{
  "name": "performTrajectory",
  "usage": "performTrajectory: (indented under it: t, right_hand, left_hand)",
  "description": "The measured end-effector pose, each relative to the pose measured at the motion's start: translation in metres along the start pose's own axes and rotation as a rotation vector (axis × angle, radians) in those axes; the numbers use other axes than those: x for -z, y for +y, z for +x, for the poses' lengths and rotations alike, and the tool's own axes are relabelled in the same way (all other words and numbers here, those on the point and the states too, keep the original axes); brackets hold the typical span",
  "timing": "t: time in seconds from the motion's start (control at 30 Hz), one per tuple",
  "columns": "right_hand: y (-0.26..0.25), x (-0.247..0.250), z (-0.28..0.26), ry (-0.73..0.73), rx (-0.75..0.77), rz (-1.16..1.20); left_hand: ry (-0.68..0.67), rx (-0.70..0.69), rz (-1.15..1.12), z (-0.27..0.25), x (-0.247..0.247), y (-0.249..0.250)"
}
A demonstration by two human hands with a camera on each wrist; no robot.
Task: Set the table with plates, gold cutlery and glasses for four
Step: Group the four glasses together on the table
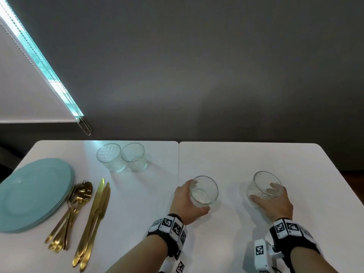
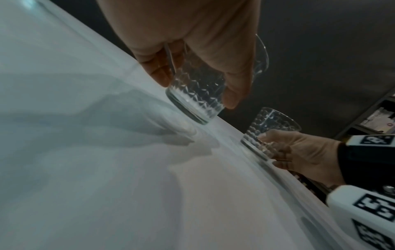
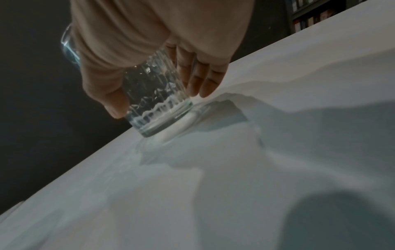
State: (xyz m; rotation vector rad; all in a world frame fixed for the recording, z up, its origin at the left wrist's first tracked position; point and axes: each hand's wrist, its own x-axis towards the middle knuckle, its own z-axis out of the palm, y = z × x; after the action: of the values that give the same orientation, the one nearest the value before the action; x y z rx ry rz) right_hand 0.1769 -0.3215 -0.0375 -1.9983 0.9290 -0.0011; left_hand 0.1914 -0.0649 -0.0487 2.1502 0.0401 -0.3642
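My left hand [image 1: 189,201] grips a clear textured glass [image 1: 203,191] just right of the seam of the white table [image 1: 256,158]. In the left wrist view that glass [image 2: 197,94] has its base at the tabletop, tilted. My right hand [image 1: 273,203] grips a second glass [image 1: 264,188] further right; the right wrist view shows this glass [image 3: 153,101] with its base touching the table. Two more glasses [image 1: 122,157] stand together at the back left. A stack of teal plates [image 1: 33,194] lies at the left, with gold forks and spoons [image 1: 72,209] and gold knives [image 1: 94,219] beside it.
The table is two white halves joined by a seam [image 1: 178,174] and stands against a dark grey wall. A window blind with a bead chain [image 1: 86,127] hangs at the back left. Dark shelving [image 3: 310,15] shows beyond the table's right end.
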Motion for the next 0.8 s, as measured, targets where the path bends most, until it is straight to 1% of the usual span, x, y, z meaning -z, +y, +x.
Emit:
performTrajectory:
  t: [0.17, 0.27, 0.37, 0.47, 0.53, 0.63, 0.8]
  right_hand:
    - [-0.046, -0.064, -0.039, -0.115, 0.132, -0.004]
    - [-0.072, -0.111, -0.068, -0.202, 0.207, -0.032]
    - [-0.088, -0.155, -0.095, -0.296, 0.247, -0.071]
    - [-0.099, -0.188, -0.115, -0.345, 0.263, -0.089]
    - [-0.106, -0.206, -0.125, -0.361, 0.273, -0.103]
    - [-0.114, -0.225, -0.133, -0.367, 0.28, -0.121]
    - [-0.117, -0.245, -0.137, -0.345, 0.27, -0.139]
  left_hand:
    - [0.203, 0.055, -0.016, 0.005, 0.078, -0.033]
    - [0.255, 0.101, -0.006, 0.006, 0.115, -0.056]
    - [0.263, 0.148, 0.037, 0.007, 0.143, -0.079]
    - [0.29, 0.156, 0.113, 0.007, 0.164, -0.094]
    - [0.3, 0.157, 0.142, 0.008, 0.174, -0.102]
    - [0.279, 0.168, 0.166, 0.012, 0.184, -0.112]
    - [0.249, 0.188, 0.103, 0.02, 0.191, -0.123]
